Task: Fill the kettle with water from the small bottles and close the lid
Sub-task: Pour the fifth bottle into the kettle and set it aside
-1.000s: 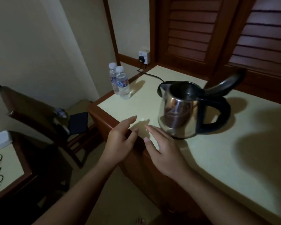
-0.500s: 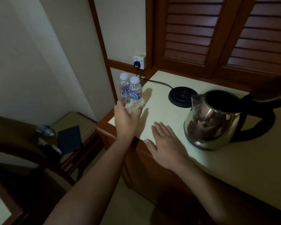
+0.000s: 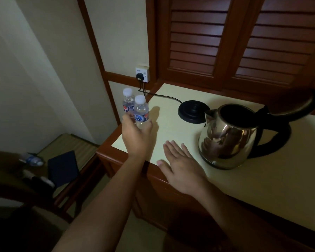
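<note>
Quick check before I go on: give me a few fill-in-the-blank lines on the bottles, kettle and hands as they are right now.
1. The kettle stands off its black base with its lid ____.
2. The left hand reaches the nearer of the ____ small bottles.
3. The right hand lies ____ on the countertop, fingers spread.
4. Both bottles still have their white caps ____.

Missing words: open; two; flat; on

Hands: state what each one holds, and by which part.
The left hand wraps the lower body of the nearer water bottle. The right hand holds nothing, flat above the counter.
</note>
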The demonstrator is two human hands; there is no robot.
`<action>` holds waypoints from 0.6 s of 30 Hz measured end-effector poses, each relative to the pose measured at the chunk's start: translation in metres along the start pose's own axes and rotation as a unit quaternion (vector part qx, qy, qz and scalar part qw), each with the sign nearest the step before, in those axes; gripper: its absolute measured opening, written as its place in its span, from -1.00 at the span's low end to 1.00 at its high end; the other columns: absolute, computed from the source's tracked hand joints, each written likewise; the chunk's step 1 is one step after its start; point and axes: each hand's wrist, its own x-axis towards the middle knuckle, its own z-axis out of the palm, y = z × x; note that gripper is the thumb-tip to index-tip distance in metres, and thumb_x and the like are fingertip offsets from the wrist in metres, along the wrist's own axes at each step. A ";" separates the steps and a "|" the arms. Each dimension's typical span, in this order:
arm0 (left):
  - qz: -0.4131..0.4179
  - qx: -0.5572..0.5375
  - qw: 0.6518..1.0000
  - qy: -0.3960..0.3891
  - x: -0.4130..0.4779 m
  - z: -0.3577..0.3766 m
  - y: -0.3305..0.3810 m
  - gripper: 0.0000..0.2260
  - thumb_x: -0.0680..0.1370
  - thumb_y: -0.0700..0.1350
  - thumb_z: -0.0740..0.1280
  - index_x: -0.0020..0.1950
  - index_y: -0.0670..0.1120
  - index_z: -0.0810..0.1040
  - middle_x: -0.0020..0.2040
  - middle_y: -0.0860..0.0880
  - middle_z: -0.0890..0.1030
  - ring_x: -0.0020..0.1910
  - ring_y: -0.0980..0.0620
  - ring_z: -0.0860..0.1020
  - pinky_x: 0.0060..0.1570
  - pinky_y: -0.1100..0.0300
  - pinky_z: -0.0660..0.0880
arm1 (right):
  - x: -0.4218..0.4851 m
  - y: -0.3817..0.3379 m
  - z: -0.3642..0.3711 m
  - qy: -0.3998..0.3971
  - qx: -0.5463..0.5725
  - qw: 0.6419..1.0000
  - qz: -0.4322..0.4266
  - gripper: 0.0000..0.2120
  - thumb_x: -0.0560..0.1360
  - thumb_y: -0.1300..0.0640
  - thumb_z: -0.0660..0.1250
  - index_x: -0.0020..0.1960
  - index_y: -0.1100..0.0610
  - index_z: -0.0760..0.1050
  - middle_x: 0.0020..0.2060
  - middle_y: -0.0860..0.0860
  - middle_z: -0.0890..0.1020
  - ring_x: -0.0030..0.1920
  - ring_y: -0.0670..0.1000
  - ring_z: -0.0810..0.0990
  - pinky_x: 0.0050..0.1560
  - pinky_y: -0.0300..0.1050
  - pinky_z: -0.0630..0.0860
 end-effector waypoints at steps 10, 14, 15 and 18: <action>0.090 0.054 0.981 -0.160 -0.049 -0.042 -0.008 -0.65 0.49 0.04 0.56 0.21 -0.05 0.62 0.00 0.03 0.49 -0.05 0.22 0.45 -0.12 0.53 0.32 | -0.011 -0.019 -0.054 0.259 0.251 0.933 -0.009 -0.56 0.67 -0.03 0.20 0.50 0.07 0.40 0.39 -0.01 0.53 0.39 -0.12 0.46 0.37 -0.19 0.43; 0.107 0.024 0.971 -0.210 -0.067 -0.038 0.003 -0.64 0.45 0.00 0.59 0.18 -0.02 0.60 -0.04 0.05 0.49 -0.08 0.23 0.46 -0.17 0.43 0.34 | 0.002 -0.028 -0.091 0.329 0.185 0.924 -0.067 -0.51 0.59 -0.14 0.29 0.35 0.17 0.55 0.12 0.00 0.61 0.01 -0.22 0.50 0.02 -0.47 0.38; 0.113 0.021 0.968 -0.223 -0.072 -0.037 0.006 -0.64 0.45 0.03 0.58 0.17 -0.03 0.59 -0.04 0.05 0.49 -0.08 0.24 0.46 -0.17 0.44 0.35 | 0.005 -0.027 -0.094 0.350 0.146 0.921 -0.086 -0.53 0.57 -0.14 0.34 0.26 0.21 0.61 0.03 0.04 0.62 -0.06 -0.20 0.48 -0.03 -0.48 0.36; 0.114 -0.005 0.960 -0.254 -0.083 -0.033 0.011 -0.59 0.44 0.16 0.54 0.18 0.01 0.57 0.01 0.05 0.55 -0.02 0.22 0.53 -0.13 0.43 0.41 | 0.010 -0.012 -0.100 0.391 0.061 0.912 -0.109 -0.56 0.52 -0.16 0.42 0.02 0.25 0.70 -0.13 0.11 0.65 -0.21 -0.04 0.55 -0.15 -0.36 0.38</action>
